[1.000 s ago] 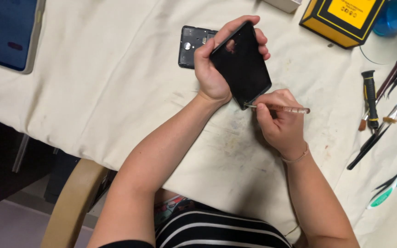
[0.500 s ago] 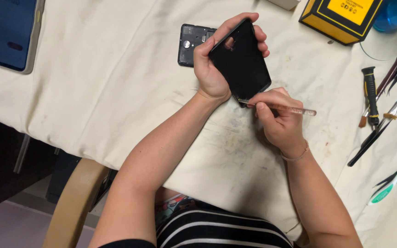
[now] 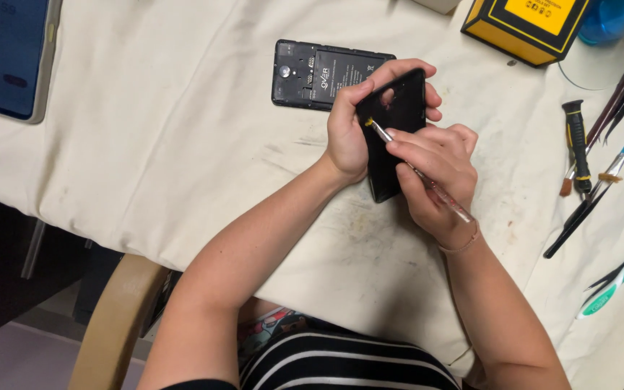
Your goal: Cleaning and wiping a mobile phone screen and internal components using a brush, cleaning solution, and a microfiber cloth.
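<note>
Black plastic filled our left hand (image 3: 346, 133): we held the phone back cover (image 3: 393, 137) upright off the cloth, thumb on its near edge and fingers wrapped round the far one. Our right hand (image 3: 435, 177) pinched a thin brush (image 3: 419, 172) between thumb and forefinger, its yellowish tip touching the cover's inner face near the top, just beside our left thumb. The handle ran back across our right palm toward the wrist.

Just beyond the left fingers lay the opened phone body (image 3: 319, 74), flat on the cream cloth (image 3: 167, 144). Well to the right of the brush hand we had a black-handled screwdriver (image 3: 578, 144), more brushes (image 3: 615, 155) and a toothbrush (image 3: 619, 278). A yellow box (image 3: 525, 25) stood beyond them. Left of the grip the cloth lay bare up to a blue tablet (image 3: 5, 58), and its near edge hung over the table just behind our forearms.
</note>
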